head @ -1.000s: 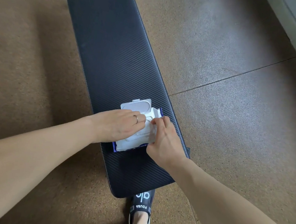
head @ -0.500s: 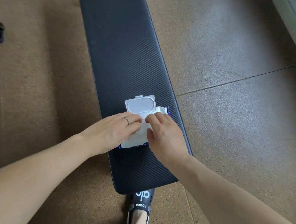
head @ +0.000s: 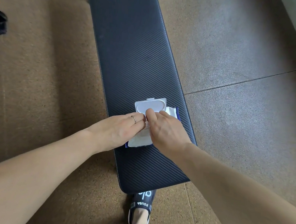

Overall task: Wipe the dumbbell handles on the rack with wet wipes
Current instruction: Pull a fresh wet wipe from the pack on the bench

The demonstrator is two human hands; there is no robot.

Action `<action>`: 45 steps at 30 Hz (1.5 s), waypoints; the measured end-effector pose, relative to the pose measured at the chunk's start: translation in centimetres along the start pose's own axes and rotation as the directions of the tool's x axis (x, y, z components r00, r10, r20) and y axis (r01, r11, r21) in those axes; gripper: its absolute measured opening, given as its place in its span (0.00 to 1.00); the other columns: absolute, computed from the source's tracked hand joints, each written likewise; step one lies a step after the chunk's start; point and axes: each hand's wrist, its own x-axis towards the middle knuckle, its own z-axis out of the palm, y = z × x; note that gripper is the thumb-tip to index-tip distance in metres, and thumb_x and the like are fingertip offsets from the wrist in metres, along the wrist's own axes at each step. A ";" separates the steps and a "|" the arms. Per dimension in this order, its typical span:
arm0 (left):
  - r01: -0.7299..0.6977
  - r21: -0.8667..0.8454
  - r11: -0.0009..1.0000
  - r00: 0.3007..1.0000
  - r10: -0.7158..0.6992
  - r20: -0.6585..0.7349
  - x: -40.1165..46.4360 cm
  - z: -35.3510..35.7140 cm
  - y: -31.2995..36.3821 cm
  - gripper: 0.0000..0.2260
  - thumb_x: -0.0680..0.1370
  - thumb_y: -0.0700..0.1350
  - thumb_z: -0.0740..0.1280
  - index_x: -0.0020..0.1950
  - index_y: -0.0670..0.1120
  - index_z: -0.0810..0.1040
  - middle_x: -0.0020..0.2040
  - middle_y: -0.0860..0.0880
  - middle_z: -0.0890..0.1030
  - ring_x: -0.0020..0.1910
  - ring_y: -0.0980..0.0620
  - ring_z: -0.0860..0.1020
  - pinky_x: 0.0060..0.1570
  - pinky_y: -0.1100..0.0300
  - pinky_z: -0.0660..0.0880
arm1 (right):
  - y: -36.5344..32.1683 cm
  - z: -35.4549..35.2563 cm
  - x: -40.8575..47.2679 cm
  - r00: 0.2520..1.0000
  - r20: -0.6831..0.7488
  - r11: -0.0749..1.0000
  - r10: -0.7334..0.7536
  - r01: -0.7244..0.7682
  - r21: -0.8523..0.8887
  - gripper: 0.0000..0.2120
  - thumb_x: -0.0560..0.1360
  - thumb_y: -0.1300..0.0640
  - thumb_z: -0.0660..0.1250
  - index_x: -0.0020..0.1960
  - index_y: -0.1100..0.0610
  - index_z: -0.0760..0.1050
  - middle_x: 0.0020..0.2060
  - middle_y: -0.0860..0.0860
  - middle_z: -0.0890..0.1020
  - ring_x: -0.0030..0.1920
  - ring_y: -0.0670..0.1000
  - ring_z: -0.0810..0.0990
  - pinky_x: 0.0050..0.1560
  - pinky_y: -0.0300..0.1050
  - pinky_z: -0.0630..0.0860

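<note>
Wet-wipe pack (head: 141, 140): lies flat on the near part of the weight bench, across the pad, white with a blue edge showing at its corners. It sits within easy reach of both arms, likely so a wipe can be drawn before going to the dumbbells.
Flip lid (head: 150, 105): white plastic, hinged open and lying back toward the far side, which leaves the dispensing slot exposed under the fingers.
Left hand (head: 118, 130): palm down on the left half of the pack, fingers fairly straight and pressing; it grips nothing. I judge it is there to pin the pack so it does not lift when a wipe is tugged.
Right hand (head: 165, 129): over the right half, fingertips curled down at the opening beside the lid. It looks to be pinching at a wipe, but the slot is hidden, so whether a wipe is actually caught cannot be told.
Weight bench (head: 131, 56): black ribbed pad running away from the person, serving as the work surface.
Dumbbells and rack: not in view; no handle wiped yet, by my reading.
Floor (head: 233, 120): speckled brown, with a sandalled foot (head: 140, 214) under the bench end.
</note>
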 end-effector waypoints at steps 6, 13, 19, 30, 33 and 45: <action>-0.017 0.006 1.000 1.000 0.017 0.010 -0.2 0.2 -0.3 0.16 0.75 0.32 0.72 0.61 0.41 0.76 0.56 0.45 0.77 0.55 0.49 0.76 0.52 0.55 0.81 | 0.3 -0.4 0.4 0.998 0.049 0.999 -0.043 0.043 -0.011 0.26 0.61 0.73 0.68 0.46 0.53 0.58 0.29 0.47 0.65 0.31 0.51 0.62 0.27 0.44 0.49; -0.020 0.028 0.999 1.000 0.020 -0.006 0.1 0.0 -0.2 0.09 0.77 0.35 0.69 0.57 0.41 0.77 0.53 0.44 0.77 0.52 0.47 0.77 0.52 0.54 0.81 | 0.8 0.3 0.5 0.998 0.014 0.997 -0.058 0.058 0.050 0.35 0.60 0.72 0.73 0.45 0.50 0.49 0.28 0.46 0.64 0.29 0.50 0.62 0.28 0.43 0.55; -0.036 0.052 0.998 0.999 0.037 -0.028 0.1 0.0 -0.2 0.08 0.81 0.41 0.62 0.55 0.42 0.78 0.53 0.45 0.78 0.56 0.47 0.77 0.61 0.54 0.75 | 0.9 0.4 0.1 1.000 0.007 0.991 0.006 -0.006 0.137 0.29 0.64 0.73 0.70 0.44 0.52 0.53 0.29 0.48 0.70 0.32 0.51 0.66 0.29 0.44 0.58; 0.252 0.100 0.963 0.961 -0.237 -0.144 3.4 0.1 1.9 0.06 0.73 0.45 0.74 0.39 0.47 0.79 0.34 0.52 0.75 0.37 0.49 0.77 0.27 0.60 0.65 | 0.9 -0.1 -3.1 0.940 -0.032 0.826 0.340 -0.282 0.488 0.08 0.74 0.67 0.62 0.51 0.60 0.67 0.39 0.52 0.75 0.39 0.54 0.71 0.38 0.48 0.64; 0.327 0.090 0.941 0.940 -0.315 -0.128 4.1 0.2 2.3 0.10 0.71 0.47 0.77 0.34 0.47 0.78 0.31 0.52 0.76 0.35 0.49 0.77 0.27 0.60 0.65 | 0.8 0.2 -3.2 0.921 -0.015 0.794 0.389 -0.327 0.513 0.09 0.74 0.67 0.61 0.52 0.57 0.66 0.37 0.49 0.73 0.38 0.52 0.70 0.36 0.45 0.60; 0.363 0.432 0.825 0.876 -0.460 0.143 7.0 0.6 4.3 0.02 0.79 0.43 0.65 0.51 0.48 0.75 0.45 0.51 0.79 0.49 0.49 0.77 0.37 0.54 0.63 | 0.8 -0.3 -3.7 0.906 0.038 0.737 0.422 -0.367 0.568 0.12 0.74 0.67 0.59 0.52 0.53 0.64 0.35 0.50 0.76 0.37 0.55 0.74 0.37 0.53 0.71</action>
